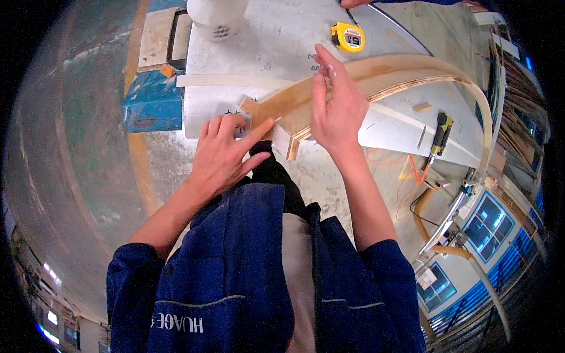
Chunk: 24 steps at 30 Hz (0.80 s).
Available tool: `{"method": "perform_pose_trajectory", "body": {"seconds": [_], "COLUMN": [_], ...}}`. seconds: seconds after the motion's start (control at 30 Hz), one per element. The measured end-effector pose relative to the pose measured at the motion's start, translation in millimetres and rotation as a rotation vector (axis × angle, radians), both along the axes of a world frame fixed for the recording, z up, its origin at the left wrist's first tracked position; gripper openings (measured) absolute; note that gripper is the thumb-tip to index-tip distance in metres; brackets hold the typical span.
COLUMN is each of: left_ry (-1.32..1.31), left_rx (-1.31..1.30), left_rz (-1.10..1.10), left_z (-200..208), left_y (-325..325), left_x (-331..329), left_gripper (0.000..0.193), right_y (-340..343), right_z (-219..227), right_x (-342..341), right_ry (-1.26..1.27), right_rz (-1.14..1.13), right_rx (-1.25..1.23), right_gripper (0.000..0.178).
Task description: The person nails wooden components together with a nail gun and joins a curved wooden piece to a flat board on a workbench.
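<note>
A long curved plywood piece lies across the white-topped table, its arc sweeping to the right and back toward me. My left hand is at its near left end, index finger stretched along the wood, thumb apart and the other fingers bent beside the end. My right hand rests against the upper side of the curve with fingers extended upward; it grips nothing that I can see. Short wooden blocks stick out at the piece's left end, close to my left fingertips.
A yellow tape measure sits beyond my right hand, near another person's hand. A white bucket stands at the far left. A yellow-and-black power tool, a wood scrap and a pale strip lie on the table.
</note>
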<state>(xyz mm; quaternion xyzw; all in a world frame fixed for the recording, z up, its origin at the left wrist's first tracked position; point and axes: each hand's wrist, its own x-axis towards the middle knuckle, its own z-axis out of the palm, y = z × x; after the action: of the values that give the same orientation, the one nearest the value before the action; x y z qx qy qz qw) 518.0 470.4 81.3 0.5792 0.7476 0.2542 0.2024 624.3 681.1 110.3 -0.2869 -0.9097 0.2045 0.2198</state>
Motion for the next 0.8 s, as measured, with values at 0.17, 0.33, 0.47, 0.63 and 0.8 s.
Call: {"method": "perform_pose_trajectory", "body": {"seconds": [0.17, 0.33, 0.47, 0.63, 0.8], "left_ry": [-0.006, -0.271, -0.616, -0.680, -0.706], "left_rx": [-0.074, 0.044, 0.208, 0.262, 0.272], "left_rz": [-0.029, 0.051, 0.190, 0.243, 0.292], "left_z": [-0.4, 2.0, 8.6, 2.6, 0.5], "left_y": [11.4, 4.2, 16.4, 20.3, 19.1], "left_x": [1.2, 8.1, 24.3, 29.2, 37.7], "left_gripper": [0.072, 0.070, 0.065, 0.056, 0.057], "right_y": [-0.4, 1.3, 0.0, -1.7, -4.1], "right_z": [8.5, 8.6, 9.3, 10.9, 9.3], "right_x": [-2.0, -1.8, -2.6, -5.5, -6.4], "right_ry": [-0.094, -0.114, -0.105, -0.120, -0.144], "right_rz": [-0.010, -0.002, -0.007, -0.019, -0.012], "right_rx": [-0.037, -0.020, -0.025, -0.013, 0.011], "right_gripper": [0.041, 0.038, 0.037, 0.037, 0.036]}}
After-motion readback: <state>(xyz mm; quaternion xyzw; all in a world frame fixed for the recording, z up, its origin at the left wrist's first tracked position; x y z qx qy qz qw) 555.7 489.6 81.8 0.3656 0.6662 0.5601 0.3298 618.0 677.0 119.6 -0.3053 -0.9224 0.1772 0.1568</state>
